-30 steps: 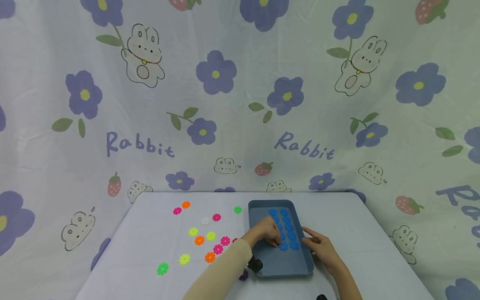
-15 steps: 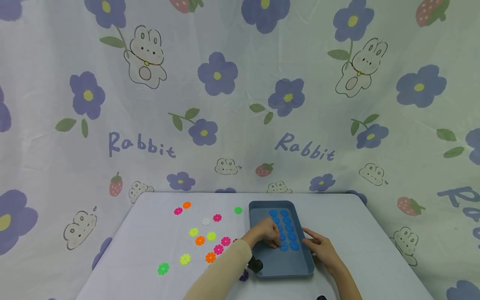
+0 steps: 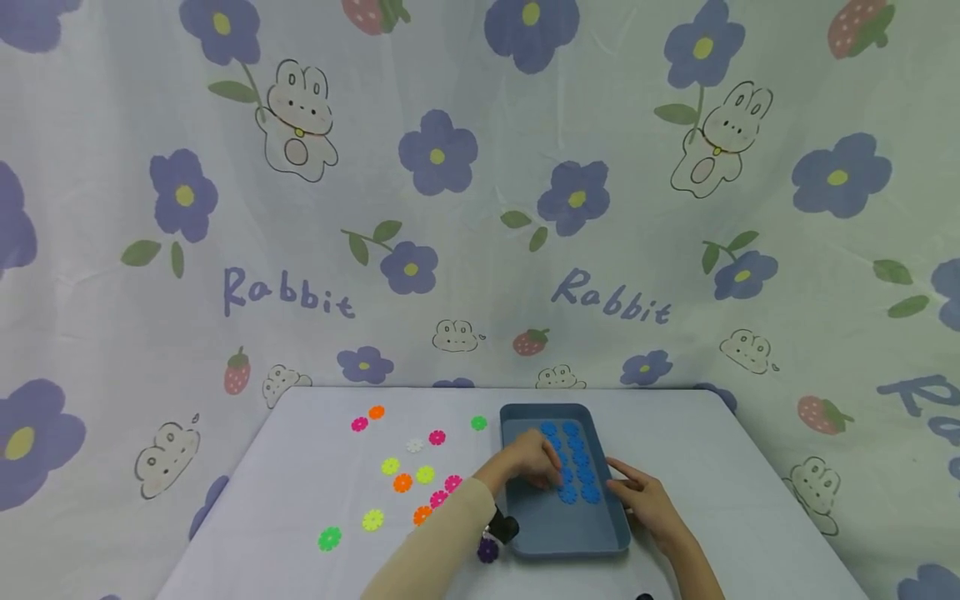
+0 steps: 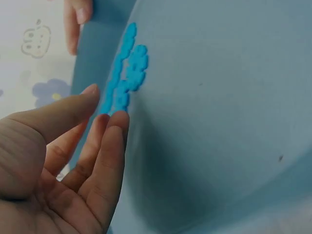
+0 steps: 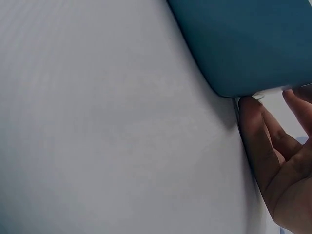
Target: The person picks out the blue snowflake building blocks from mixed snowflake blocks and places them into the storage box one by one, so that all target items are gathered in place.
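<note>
Blue snowflake-shaped plastic discs point(image 3: 580, 459) lie in two columns inside a grey-blue tray point(image 3: 536, 533). My left hand point(image 3: 531, 460) hovers over the left column, its fingers bent and hiding part of it. In the left wrist view, a gap shows between the thumb and the fingers point(image 4: 108, 161), and nothing is held there. The right hand point(image 3: 651, 504) rests against the tray's right side, thumb near the rim. Its fingertips point(image 5: 251, 109) meet the tray's outer wall in the right wrist view.
Left of the tray, loose snowflake discs in several colours are spread on the white table point(image 3: 262, 517), among them a green disc point(image 3: 329, 538) and an orange disc point(image 3: 402, 482). Beside the tray's near left corner lies a dark purple disc point(image 3: 487, 550). A patterned curtain point(image 3: 480, 233) hangs behind.
My left hand has drawn slightly up and left from the lowest disc of the left column, uncovering more of it. The right hand stays at the tray's side.
</note>
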`<state>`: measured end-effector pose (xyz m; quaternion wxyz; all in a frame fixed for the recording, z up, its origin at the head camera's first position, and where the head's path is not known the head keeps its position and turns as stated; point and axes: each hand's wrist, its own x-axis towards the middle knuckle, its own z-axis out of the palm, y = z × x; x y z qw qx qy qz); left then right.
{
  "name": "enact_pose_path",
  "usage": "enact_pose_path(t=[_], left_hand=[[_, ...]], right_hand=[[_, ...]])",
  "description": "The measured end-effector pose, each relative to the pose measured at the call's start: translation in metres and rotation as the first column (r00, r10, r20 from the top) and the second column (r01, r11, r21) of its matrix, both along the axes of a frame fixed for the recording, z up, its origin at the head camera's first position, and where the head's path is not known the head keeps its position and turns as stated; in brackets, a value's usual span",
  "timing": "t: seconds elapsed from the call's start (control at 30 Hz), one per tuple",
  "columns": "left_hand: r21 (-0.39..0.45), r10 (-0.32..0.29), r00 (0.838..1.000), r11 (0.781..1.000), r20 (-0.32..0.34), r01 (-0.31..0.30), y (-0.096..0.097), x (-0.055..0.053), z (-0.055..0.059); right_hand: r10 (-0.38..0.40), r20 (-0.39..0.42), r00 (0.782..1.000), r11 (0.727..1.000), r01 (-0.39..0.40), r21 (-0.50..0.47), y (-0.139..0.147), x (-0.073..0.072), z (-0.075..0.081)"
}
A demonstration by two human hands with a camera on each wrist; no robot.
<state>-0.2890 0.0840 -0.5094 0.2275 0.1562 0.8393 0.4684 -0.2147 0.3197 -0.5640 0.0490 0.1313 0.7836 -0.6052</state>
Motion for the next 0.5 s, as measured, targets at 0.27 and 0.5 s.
enact_pose_path(t=[0.27,0.5], left_hand=[[0.076,-0.022,0.994,0.997,-0.110,0.030,-0.021,0.002,0.007],[0.168,0.022,0.981,0.986,-0.193,0.011,-0.047,0.010,-0.007]], right_hand=[[0.010,-0.019,1.000,1.000,-0.010,0.009,-0.001,0.000,0.003],[0.023,-0.023,0.999,1.000,-0.023,0.016,-0.002,0.002,0.003]])
